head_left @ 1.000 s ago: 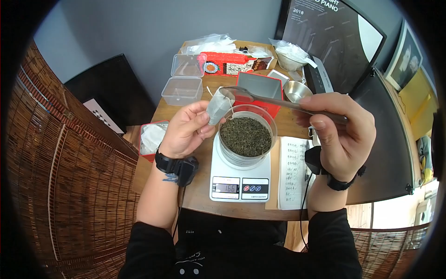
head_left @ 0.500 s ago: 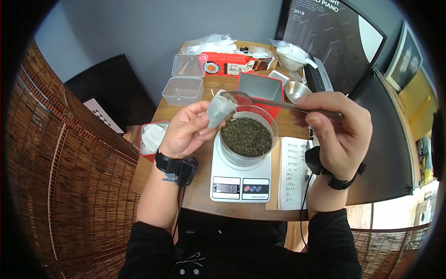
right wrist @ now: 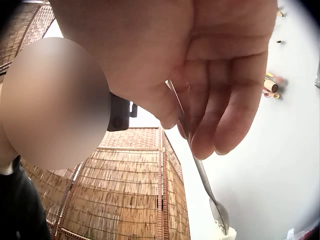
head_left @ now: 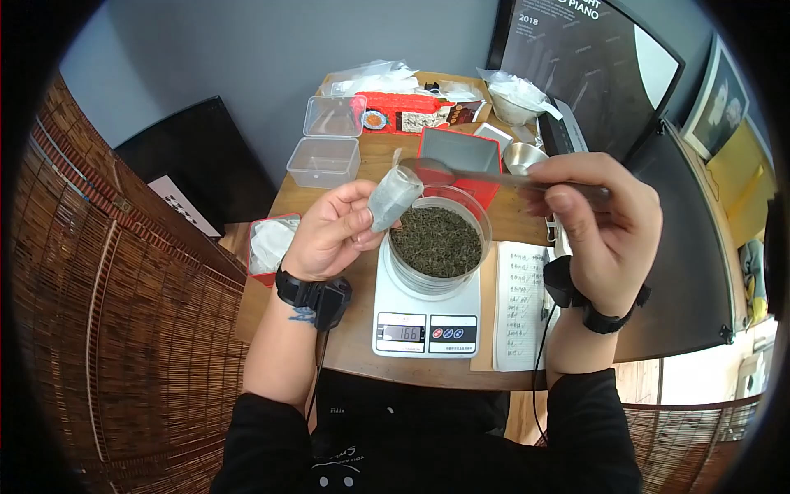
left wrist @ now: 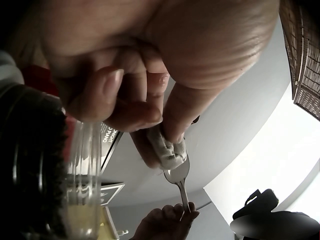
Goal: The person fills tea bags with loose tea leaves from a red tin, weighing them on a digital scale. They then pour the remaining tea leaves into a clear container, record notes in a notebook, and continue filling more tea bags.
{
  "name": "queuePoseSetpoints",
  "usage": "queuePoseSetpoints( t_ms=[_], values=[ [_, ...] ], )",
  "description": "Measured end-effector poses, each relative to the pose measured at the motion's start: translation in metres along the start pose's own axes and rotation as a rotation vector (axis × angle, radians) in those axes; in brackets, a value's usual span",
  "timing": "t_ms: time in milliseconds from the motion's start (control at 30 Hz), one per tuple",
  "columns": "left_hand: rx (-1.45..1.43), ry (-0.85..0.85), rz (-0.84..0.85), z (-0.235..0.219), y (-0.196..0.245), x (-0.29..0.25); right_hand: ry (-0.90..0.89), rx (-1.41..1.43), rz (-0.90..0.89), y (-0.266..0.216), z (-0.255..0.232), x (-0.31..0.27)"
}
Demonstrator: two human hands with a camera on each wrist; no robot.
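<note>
My left hand [head_left: 329, 230] pinches a small white pouch, a tea bag [head_left: 393, 198], between thumb and fingers. Darker content shows through its lower part, and its mouth leans toward the right. In my right hand [head_left: 609, 222] is the handle of a metal spoon [head_left: 494, 177], whose bowl reaches the bag's mouth. The left wrist view has the spoon [left wrist: 179, 174] right at the bag's crumpled opening [left wrist: 172, 156]. Just below, a clear round tub [head_left: 428, 286] holds dry tea leaves [head_left: 436, 243]. It stands on a white kitchen scale [head_left: 424, 351] reading 166.
Behind the tub stands an open red box [head_left: 461, 148], with a metal bowl [head_left: 524, 158] to its right. A clear plastic box [head_left: 322, 163] is at back left, and a red box of white pouches [head_left: 271, 247] at left. A handwritten notebook [head_left: 514, 329] lies right of the scale.
The tea bag has swung from fairly upright to leaning right, its mouth close to the spoon bowl. The spoon has shifted slightly right. The scale still reads 166.
</note>
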State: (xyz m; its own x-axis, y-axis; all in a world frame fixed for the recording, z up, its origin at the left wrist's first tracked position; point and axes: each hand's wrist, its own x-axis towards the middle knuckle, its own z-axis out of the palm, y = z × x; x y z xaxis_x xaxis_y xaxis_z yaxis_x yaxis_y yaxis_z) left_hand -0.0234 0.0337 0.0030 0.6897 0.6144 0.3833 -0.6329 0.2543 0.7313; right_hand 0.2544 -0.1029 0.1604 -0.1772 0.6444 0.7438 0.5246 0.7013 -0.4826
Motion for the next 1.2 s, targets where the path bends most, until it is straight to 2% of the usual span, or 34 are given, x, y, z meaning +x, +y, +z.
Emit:
queuePoseSetpoints(
  t_ms=[167, 267, 467, 567, 767, 967, 1167, 1200],
  values=[
    [-0.036, 0.010, -0.004, -0.003, 0.001, 0.000, 0.104, 0.004, -0.043, 0.000, -0.002, -0.003],
    [-0.052, 0.007, -0.001, -0.003, -0.001, 0.000, 0.117, 0.076, -0.042, -0.002, 0.000, -0.004],
    [-0.074, -0.015, 0.019, -0.002, -0.001, 0.002, 0.144, 0.012, -0.075, -0.008, -0.004, -0.007],
    [-0.074, -0.020, 0.025, -0.005, -0.002, 0.002, 0.046, 0.017, -0.096, -0.011, -0.006, -0.005],
    [-0.071, -0.026, 0.022, -0.004, -0.002, 0.001, 0.084, -0.075, -0.097, -0.010, -0.002, -0.002],
    [-0.129, -0.047, 0.016, 0.001, -0.003, 0.001, 0.143, -0.081, -0.119, -0.008, 0.001, -0.004],
    [-0.100, -0.067, 0.019, 0.000, -0.002, 0.001, 0.094, -0.041, -0.214, -0.006, -0.003, -0.007],
    [-0.100, -0.067, 0.020, -0.001, -0.002, 0.001, 0.145, -0.003, -0.186, -0.008, -0.001, -0.007]
  ],
)
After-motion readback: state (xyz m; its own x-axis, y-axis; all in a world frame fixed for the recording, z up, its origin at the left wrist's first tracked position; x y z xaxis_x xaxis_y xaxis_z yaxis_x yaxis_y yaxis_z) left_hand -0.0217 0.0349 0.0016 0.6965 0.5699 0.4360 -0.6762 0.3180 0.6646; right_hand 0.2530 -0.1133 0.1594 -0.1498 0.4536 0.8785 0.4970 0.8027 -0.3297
